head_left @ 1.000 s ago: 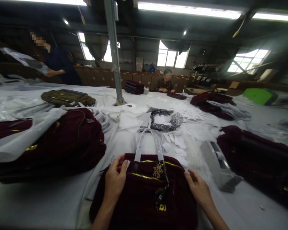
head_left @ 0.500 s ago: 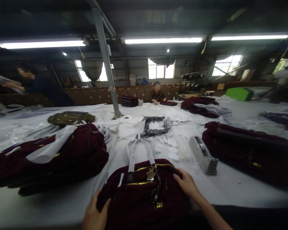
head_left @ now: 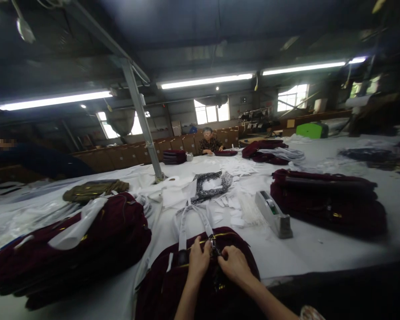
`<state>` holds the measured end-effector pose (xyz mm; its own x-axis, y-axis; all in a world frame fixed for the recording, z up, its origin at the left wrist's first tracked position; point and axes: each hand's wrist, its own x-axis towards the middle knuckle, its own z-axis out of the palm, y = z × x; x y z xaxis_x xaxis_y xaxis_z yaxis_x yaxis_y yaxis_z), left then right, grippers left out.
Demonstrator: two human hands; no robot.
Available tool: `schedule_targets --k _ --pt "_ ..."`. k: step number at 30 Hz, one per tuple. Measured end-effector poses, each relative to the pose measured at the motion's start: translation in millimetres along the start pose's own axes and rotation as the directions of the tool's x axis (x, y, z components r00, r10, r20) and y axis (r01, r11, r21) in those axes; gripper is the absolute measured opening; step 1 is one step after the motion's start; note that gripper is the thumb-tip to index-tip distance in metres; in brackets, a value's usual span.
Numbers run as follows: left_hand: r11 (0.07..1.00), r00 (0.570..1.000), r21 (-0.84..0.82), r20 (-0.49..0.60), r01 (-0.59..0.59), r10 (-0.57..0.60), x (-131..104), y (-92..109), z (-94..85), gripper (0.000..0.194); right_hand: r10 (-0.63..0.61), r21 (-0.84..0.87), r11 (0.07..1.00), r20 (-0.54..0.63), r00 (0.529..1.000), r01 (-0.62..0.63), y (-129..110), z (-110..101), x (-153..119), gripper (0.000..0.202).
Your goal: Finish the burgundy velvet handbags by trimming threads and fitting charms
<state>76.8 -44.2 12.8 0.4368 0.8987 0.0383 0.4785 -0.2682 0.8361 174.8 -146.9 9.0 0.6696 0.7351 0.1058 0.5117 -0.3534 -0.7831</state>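
A dark maroon handbag point(head_left: 173, 289) with gold zips lies in front of me, its white-wrapped handles point(head_left: 183, 229) standing up toward the far side. Over its top zip, my left hand point(head_left: 199, 258) is closed, fingertips at the metal charm point(head_left: 214, 243), which is partly hidden. My right hand point(head_left: 235, 266) pinches the dark strap of that charm from the other side. Below the hands, a small gold emblem shows on the bag front.
Maroon bags are stacked at left point(head_left: 120, 235) and right point(head_left: 326, 200). A grey tape dispenser point(head_left: 275, 218) stands right of the handbag. Beyond lie a black-and-white speckled piece point(head_left: 196, 191) and paper scraps. A metal post point(head_left: 143, 120) rises from the table; two people are farther off.
Both hands have left the sides of the handbag and come together over its top middle, at the charm. The view has tilted and shifted somewhat.
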Motion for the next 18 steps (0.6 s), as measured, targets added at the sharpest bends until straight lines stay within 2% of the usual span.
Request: schedule_targets --k 3,6,8,10,12,13,15,18 --pt "0.999 0.999 -0.008 0.03 0.033 -0.033 19.0 1.5 21.1 0.039 0.089 0.299 0.949 0.065 0.994 -0.104 7.9 -9.1 8.2 0.016" --pt "0.994 0.996 -0.074 0.04 0.084 -0.081 26.7 6.0 23.4 0.022 0.118 0.436 0.883 0.153 0.981 -0.174 9.8 -21.6 11.4 0.025" --pt "0.978 0.99 -0.162 0.081 0.131 -0.119 28.4 10.9 20.3 0.01 0.172 0.588 0.763 0.214 0.961 -0.268 6.7 -29.3 10.6 0.026" --pt "0.945 0.976 -0.265 0.152 0.192 -0.156 27.3 14.6 17.7 0.008 0.231 0.719 0.604 0.254 0.939 -0.343 0.4 -37.0 9.4 0.023" --pt "0.897 0.956 -0.359 0.229 0.258 -0.183 22.6 14.9 17.4 0.009 0.262 0.771 0.521 0.263 0.928 -0.366 -7.4 -43.8 8.3 0.02" --pt "0.871 0.945 -0.398 0.265 0.288 -0.192 18.7 13.6 18.2 0.008 0.26 0.773 0.521 0.26 0.93 -0.362 -10.9 -46.2 7.3 0.02" --pt "0.819 0.924 -0.46 0.321 0.343 -0.207 9.0 9.1 20.8 0.006 0.213 0.727 0.611 0.231 0.949 -0.314 -15.4 -47.4 2.7 0.022" --pt "0.753 0.906 -0.525 0.355 0.397 -0.231 -4.1 1.8 24.3 0.011 -0.023 0.514 0.857 0.113 0.993 -0.039 -14.3 -39.4 -13.9 0.022"
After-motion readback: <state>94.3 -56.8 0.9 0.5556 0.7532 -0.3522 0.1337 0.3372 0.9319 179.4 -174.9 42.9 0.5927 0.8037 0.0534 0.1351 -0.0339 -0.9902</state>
